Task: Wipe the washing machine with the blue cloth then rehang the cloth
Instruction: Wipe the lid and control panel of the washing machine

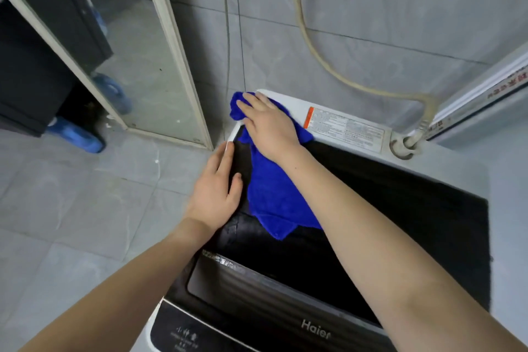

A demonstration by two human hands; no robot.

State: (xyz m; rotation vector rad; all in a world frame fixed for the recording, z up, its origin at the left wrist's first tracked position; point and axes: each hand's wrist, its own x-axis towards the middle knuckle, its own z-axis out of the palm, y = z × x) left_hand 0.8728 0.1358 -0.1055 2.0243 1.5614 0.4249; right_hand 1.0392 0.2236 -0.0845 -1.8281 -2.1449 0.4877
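- Your right hand (pixel 268 128) lies flat with straight fingers, pressing the blue cloth (pixel 271 194) onto the far left corner of the washing machine (pixel 414 208).
- The cloth's long axis runs front to back along the left side of the dark lid. Its bunched end points at the wall and its loose end trails toward you.
- Your left hand (pixel 217 188) rests open, palm down, on the machine's left edge, just beside the cloth and holding nothing.
- A white label (pixel 345 128) sits just right of the cloth.

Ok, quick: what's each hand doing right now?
Left hand: open, resting flat on the black washing machine lid.
Right hand: open, straight fingers pressing the blue microfibre cloth.
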